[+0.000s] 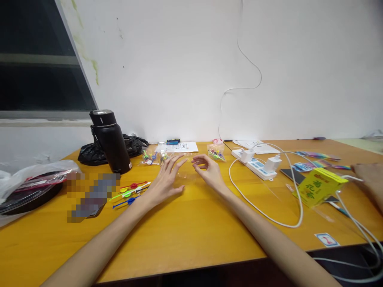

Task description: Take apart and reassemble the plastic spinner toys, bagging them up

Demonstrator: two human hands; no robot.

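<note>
Between your two hands, on the yellow-orange wooden tabletop [191, 231], lies a small clear plastic bag [187, 175], so transparent that its outline is hard to make out. Your left hand [164, 181] rests flat beside it with the fingers spread wide and holding nothing. Your right hand [208, 169] has its fingers curled, thumb and forefinger close together at the bag's edge; whether they actually pinch the film I cannot tell.

The bag looks thin and slippery, so it may slide away under a flat palm or fold on itself if you pinch only one layer. Being nearly invisible, it is also easy to lose sight of against the glossy surface.

Just left of your left wrist lie loose coloured plastic picks [131, 193] in red, green, yellow and blue; a sweep of your forearm could scatter them. Behind the hands sit small clear packets of coloured pieces [154, 155], and further left a tall black insulated bottle [111, 141], which an elbow could tip.

To your right a white cable [269, 217] loops across the table from a white power strip [257, 165]; your right arm lies near it and could snag it. Another person's hand [369, 177] rests at the far right edge, beside a yellow paper carton [320, 190].

Open room lies toward you, the bare stretch between your forearms up to the near table edge.
</note>
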